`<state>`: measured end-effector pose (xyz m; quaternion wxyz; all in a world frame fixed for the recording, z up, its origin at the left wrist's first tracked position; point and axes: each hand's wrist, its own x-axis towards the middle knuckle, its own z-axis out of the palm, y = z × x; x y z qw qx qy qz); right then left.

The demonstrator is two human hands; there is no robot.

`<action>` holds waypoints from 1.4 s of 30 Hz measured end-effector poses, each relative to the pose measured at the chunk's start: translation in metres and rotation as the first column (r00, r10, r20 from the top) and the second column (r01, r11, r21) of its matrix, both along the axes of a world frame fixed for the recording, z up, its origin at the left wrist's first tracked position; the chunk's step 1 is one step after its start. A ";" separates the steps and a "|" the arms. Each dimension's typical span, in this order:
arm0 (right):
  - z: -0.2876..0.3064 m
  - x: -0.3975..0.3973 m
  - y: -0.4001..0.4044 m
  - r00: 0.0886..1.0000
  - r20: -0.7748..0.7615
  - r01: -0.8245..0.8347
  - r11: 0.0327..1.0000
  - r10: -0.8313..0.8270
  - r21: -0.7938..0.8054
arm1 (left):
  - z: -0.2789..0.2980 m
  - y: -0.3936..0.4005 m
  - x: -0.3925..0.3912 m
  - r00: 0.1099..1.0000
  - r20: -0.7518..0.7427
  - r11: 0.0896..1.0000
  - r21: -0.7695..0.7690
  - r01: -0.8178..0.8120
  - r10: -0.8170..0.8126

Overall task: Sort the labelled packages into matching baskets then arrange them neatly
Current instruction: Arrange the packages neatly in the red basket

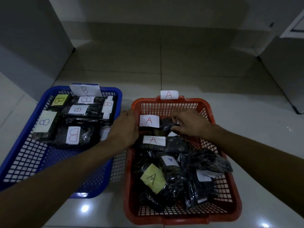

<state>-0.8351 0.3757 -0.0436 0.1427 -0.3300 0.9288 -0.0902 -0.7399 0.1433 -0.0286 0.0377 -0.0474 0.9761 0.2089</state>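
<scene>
Fingers of right hand (191,123) pinch a dark package (167,125), its label hidden.

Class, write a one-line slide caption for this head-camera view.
Right hand pinches a black package in the red A basket; left hand holds its rim.

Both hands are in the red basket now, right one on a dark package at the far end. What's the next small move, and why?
Probably lay that dark package flat beside the A-labelled package at the far end. The right hand pinches it, the left hand grips the red basket wall, and the nearer packages lie jumbled.
</scene>
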 end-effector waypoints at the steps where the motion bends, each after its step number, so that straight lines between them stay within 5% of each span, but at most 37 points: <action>1: -0.003 -0.001 -0.001 1.000 -0.003 0.005 1.000 -0.005 0.004 | 0.001 0.000 -0.001 1.000 0.012 1.000 -0.006 0.013 -0.013; 7: -0.011 -0.004 -0.011 0.998 0.013 0.069 0.998 -0.069 0.009 | 0.006 -0.004 -0.003 0.999 0.018 0.998 -0.020 0.052 -0.051; 14: -0.001 0.000 -0.001 0.992 -0.025 0.123 0.992 -0.123 0.004 | 0.004 -0.009 -0.004 0.998 0.066 0.974 0.223 -0.030 0.016; 21: -0.005 -0.005 0.006 0.987 -0.088 0.137 0.991 -0.136 0.006 | 0.008 -0.014 -0.010 0.991 0.134 0.969 0.245 -0.021 -0.013; 31: 0.010 -0.005 -0.045 0.979 -0.061 -0.188 0.980 0.192 0.069 | 0.012 -0.011 -0.013 0.980 0.197 0.962 0.269 -0.041 -0.013; 42: 0.010 -0.011 -0.066 0.983 -0.086 -0.158 0.986 0.162 0.048 | 0.012 -0.016 -0.018 0.977 0.209 0.953 0.303 -0.025 -0.041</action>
